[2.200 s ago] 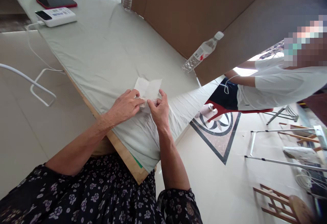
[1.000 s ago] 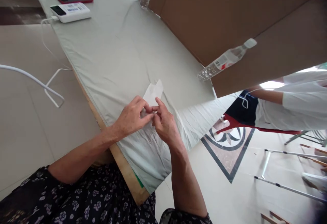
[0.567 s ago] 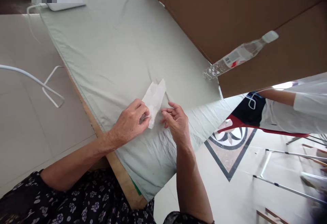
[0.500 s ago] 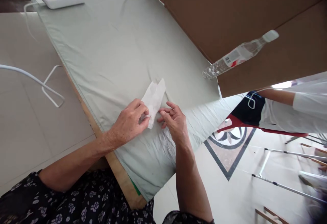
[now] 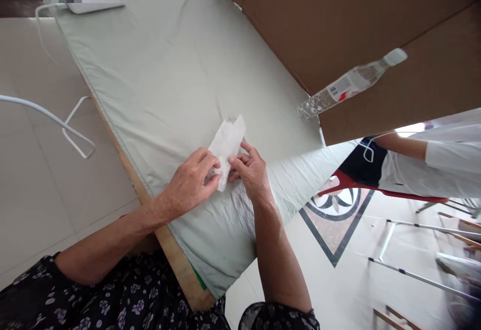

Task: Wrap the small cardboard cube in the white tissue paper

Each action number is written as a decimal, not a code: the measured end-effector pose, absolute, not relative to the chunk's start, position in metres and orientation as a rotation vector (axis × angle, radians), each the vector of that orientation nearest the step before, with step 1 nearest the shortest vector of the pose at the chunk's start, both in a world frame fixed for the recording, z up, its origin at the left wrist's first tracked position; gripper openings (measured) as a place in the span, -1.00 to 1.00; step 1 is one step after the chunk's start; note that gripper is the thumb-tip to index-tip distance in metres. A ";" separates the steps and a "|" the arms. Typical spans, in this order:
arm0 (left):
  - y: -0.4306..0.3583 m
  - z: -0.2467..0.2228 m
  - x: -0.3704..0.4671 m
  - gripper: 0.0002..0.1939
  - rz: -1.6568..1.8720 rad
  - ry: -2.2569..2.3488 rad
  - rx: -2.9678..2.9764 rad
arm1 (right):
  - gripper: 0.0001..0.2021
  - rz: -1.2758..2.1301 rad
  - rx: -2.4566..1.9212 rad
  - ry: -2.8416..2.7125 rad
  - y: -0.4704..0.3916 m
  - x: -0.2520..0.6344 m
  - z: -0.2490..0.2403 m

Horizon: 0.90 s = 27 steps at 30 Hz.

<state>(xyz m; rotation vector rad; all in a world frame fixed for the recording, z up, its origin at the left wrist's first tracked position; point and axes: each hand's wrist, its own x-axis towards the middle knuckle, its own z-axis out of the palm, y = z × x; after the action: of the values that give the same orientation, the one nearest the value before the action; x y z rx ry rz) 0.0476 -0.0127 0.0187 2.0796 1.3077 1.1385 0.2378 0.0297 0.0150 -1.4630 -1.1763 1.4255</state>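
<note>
While grasping the white tissue (image 5: 227, 137) in the left hand (image 5: 192, 173) at the near end of the table (image 5: 158, 79), touched its right edge with the right hand (image 5: 255, 175), could not tell whether pinching; apparently folding, needed creasing next.

Free passage over the cloth (image 5: 150, 84) beyond the paper (image 5: 228, 139), bottle (image 5: 347, 88) and cardboard (image 5: 319, 24) in the way at right

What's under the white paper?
Pale green cloth shows around the white paper; whatever lies directly beneath can't be seen, covered by the paper, left hand and right hand.
</note>
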 end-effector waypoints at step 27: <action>-0.011 0.027 0.046 -0.65 0.930 1.302 2.437 | -0.59 1.487 -1.380 -1.334 0.079 0.225 0.027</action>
<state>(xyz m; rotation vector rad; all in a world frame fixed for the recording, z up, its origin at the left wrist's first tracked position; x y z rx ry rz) 0.0460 -0.0106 0.0273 2.4368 1.3017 0.9298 0.2251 0.0791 0.0265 -1.3802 -1.3338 1.4874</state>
